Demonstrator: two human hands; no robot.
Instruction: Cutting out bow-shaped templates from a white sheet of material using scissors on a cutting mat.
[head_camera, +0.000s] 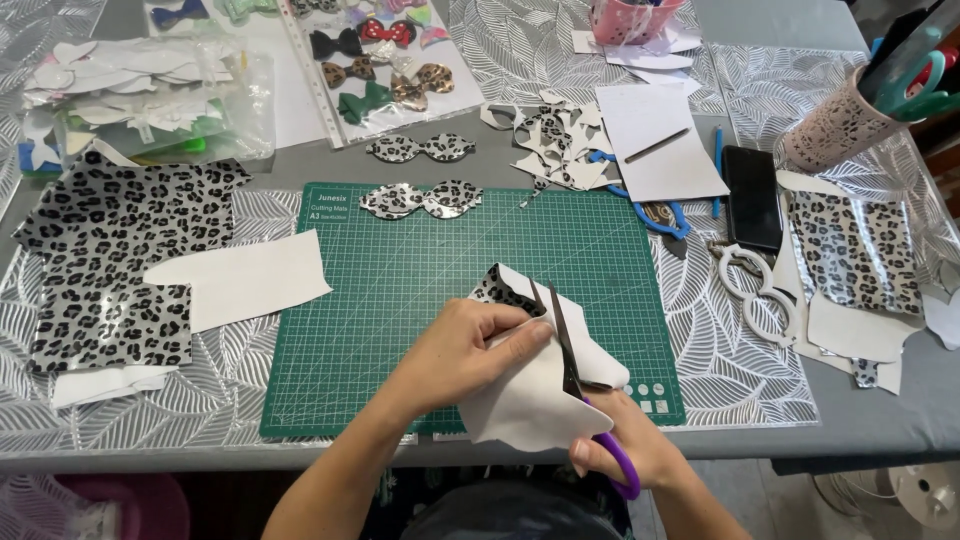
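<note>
Pinching the white-backed, leopard-print faux-leather sheet (530, 395) near its upper edge, the left hand (465, 345) holds it just above the lower centre of the green cutting mat (400, 290); the right hand (625, 450), fingers closed through the handles of the purple-handled scissors (575, 365), has the blades parted around the sheet; it looks light, floppy and probably slick, so gripping close beside the cut line seems wisest.

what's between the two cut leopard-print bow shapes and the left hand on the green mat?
Bare green cutting mat only, seen in the head view: nothing lies between the nearer leopard-print bow shape and the left hand.
</note>
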